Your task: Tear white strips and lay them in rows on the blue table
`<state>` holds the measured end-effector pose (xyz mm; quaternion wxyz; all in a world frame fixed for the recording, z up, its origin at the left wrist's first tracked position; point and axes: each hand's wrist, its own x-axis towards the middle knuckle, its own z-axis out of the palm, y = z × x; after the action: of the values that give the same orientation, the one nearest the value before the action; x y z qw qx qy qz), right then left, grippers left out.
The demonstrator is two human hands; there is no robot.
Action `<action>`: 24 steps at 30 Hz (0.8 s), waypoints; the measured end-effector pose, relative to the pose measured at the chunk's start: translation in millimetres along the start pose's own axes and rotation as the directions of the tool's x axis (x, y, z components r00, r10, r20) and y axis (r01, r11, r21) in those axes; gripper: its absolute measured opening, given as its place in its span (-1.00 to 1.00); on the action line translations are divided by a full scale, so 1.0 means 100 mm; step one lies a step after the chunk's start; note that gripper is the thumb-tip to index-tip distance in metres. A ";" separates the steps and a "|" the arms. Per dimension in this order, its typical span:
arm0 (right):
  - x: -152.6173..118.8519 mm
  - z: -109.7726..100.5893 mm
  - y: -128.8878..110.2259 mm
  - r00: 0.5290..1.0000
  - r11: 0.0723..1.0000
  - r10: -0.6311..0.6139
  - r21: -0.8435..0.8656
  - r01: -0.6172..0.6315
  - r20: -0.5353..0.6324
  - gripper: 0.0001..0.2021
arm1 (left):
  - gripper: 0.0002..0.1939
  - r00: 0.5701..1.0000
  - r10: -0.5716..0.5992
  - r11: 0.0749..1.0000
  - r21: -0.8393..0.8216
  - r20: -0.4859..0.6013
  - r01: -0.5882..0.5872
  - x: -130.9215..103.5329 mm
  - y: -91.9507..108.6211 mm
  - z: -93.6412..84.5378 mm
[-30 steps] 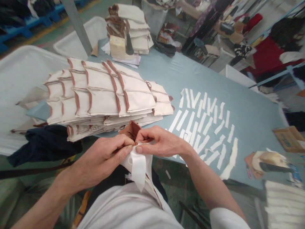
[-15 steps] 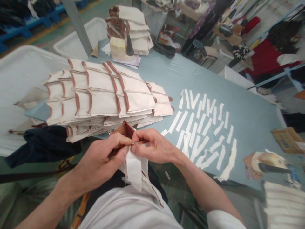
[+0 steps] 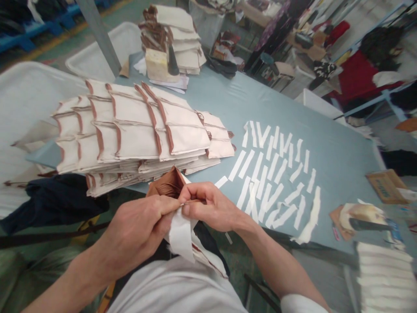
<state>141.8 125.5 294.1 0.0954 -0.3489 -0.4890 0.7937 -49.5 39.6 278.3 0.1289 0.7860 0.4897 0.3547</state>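
Observation:
My left hand (image 3: 143, 228) and my right hand (image 3: 210, 204) meet at the table's near edge, fingertips pinched together. Between them they grip the edge of a sewn cloth piece (image 3: 167, 182), brown inside and cream outside. Its brown side gapes into a fold above my fingers, and its cream part hangs toward my lap. A white cloth strip (image 3: 181, 239) dangles from beneath my pinched fingertips. Whatever lies right between the fingertips is mostly covered.
Stacked cream cloth pieces with brown edges (image 3: 140, 126) lie left on the blue-grey table (image 3: 276, 104). Several white strips (image 3: 269, 167) are spread right of them. Another stack (image 3: 185, 39) stands behind. A cardboard box (image 3: 387, 187) is at the right, white bins (image 3: 29, 104) at the left.
My left hand has turned slightly, its fingers closing lower over the cloth. The brown fold shows wider now. The white strip has swung a little left, and the view has shifted slightly.

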 end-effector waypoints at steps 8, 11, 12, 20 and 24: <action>-0.04 0.01 0.16 0.999 0.982 0.023 0.185 -0.030 0.041 -0.78 | -0.48 0.984 0.157 0.986 -0.072 0.083 -0.151 -0.09 -0.04 -0.01; 0.01 0.02 0.22 1.000 0.975 -0.002 0.224 -0.002 0.017 -0.80 | -0.49 0.981 0.155 0.988 -0.017 0.116 -0.154 -0.10 -0.07 0.01; 0.03 0.02 0.22 1.000 0.974 0.000 0.225 -0.002 0.009 -0.81 | -0.51 0.978 0.168 0.985 0.009 0.122 -0.170 -0.10 -0.08 0.01; -0.04 0.04 -0.07 0.999 1.000 0.027 -0.004 -0.027 0.025 -0.86 | -0.62 0.998 -0.012 0.989 -0.145 0.068 0.022 -0.10 -0.01 -0.05; -0.14 0.05 -0.21 0.989 0.965 -0.150 -0.217 0.149 0.012 -0.95 | -0.79 0.954 -0.205 0.920 -0.289 0.218 0.264 -0.01 0.04 -0.19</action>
<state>145.5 125.7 319.5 0.1173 -0.3211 -0.5976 0.7253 -59.8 34.4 293.9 0.3390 0.7201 0.5036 0.3361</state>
